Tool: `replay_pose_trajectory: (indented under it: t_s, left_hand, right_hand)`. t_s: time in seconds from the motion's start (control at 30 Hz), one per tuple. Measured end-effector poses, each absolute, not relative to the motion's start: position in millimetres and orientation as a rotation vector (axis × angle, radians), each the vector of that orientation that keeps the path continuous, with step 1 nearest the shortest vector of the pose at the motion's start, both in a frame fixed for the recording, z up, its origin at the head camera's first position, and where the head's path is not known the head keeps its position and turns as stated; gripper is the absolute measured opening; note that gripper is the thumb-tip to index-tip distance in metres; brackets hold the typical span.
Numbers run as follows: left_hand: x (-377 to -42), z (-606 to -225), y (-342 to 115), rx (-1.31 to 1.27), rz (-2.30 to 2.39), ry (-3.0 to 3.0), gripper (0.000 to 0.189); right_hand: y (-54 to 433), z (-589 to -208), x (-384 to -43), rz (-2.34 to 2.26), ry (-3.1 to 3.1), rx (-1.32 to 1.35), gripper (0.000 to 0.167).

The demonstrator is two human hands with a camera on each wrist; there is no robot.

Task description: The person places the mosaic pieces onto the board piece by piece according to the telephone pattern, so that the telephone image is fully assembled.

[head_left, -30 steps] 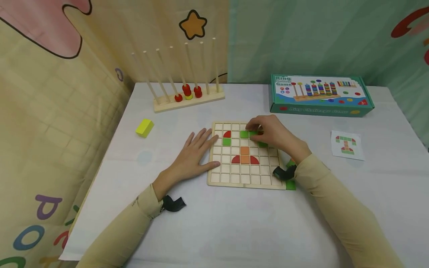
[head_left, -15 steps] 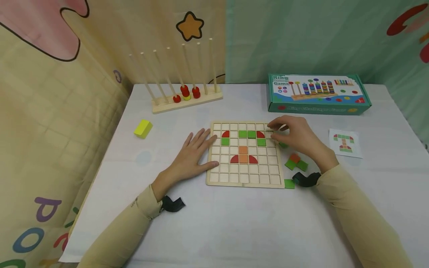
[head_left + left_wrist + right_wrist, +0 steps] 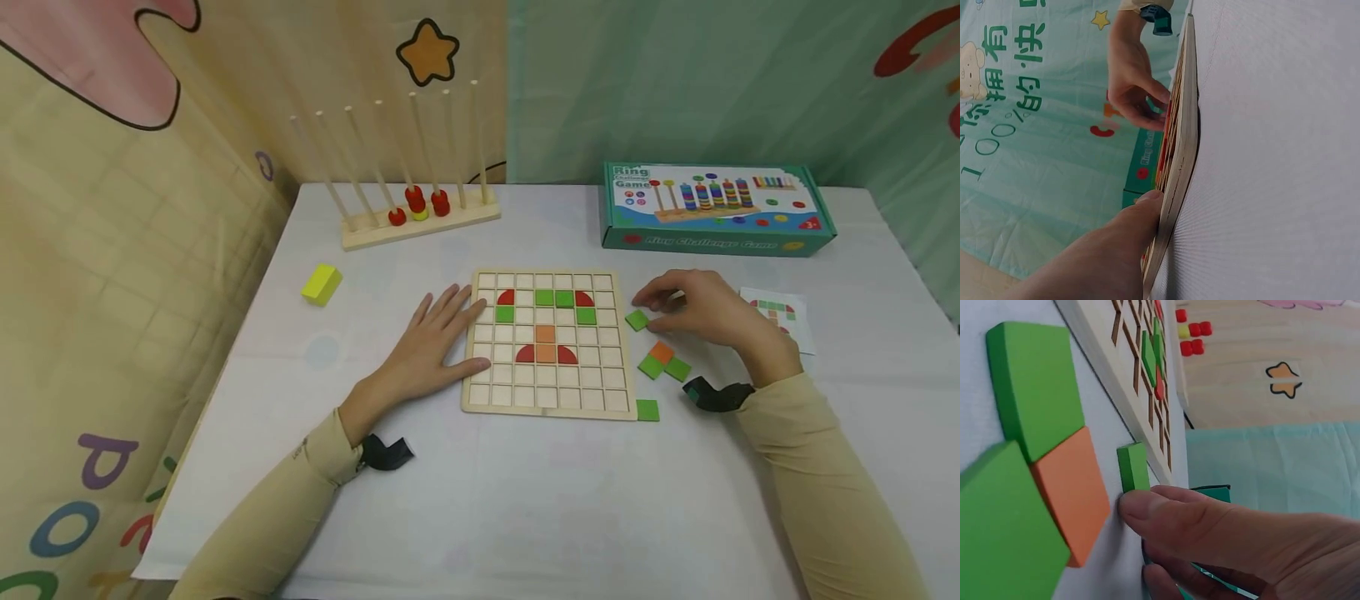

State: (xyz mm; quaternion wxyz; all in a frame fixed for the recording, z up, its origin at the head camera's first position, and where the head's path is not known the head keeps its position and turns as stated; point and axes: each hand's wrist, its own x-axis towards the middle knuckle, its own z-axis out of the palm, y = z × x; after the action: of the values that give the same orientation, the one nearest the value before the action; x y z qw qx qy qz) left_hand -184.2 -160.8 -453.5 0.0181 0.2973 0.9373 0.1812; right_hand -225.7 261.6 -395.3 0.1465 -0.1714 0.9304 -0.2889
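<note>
A wooden grid board [image 3: 549,413] lies on the table, with green, red and orange tiles in some of its cells. My left hand [image 3: 427,350] rests on the board's left edge, fingers spread; its thumb [image 3: 1138,215] lies over the rim in the left wrist view. Right of the board, my right hand [image 3: 705,308] pinches a small green tile [image 3: 1133,465] between thumb and fingers, low over the table. Beside it lie an orange tile [image 3: 1075,494] and two green tiles [image 3: 1041,387] close together. Another green tile [image 3: 648,410] sits by the board's lower right corner.
A pattern card [image 3: 802,321] lies partly behind the right hand. At the back stand a green game box [image 3: 718,242] and a peg rack [image 3: 420,229] with several red rings and a yellow one. A yellow block [image 3: 322,285] lies on the left.
The right hand has moved right, off the board, to a loose green tile. A red quarter-round tile now shows in the board's upper right. The left hand stays put.
</note>
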Motion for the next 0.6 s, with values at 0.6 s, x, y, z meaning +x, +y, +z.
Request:
replay_pose_trajectory:
  t_s: [0.6]
  left_hand:
    - [-183.6, -450.7, -160.0, 0.908, 0.58, 2.897, 0.09]
  right_hand:
    - [261.8, -392.4, -229.5, -0.733, 2.819, -0.619, 0.027]
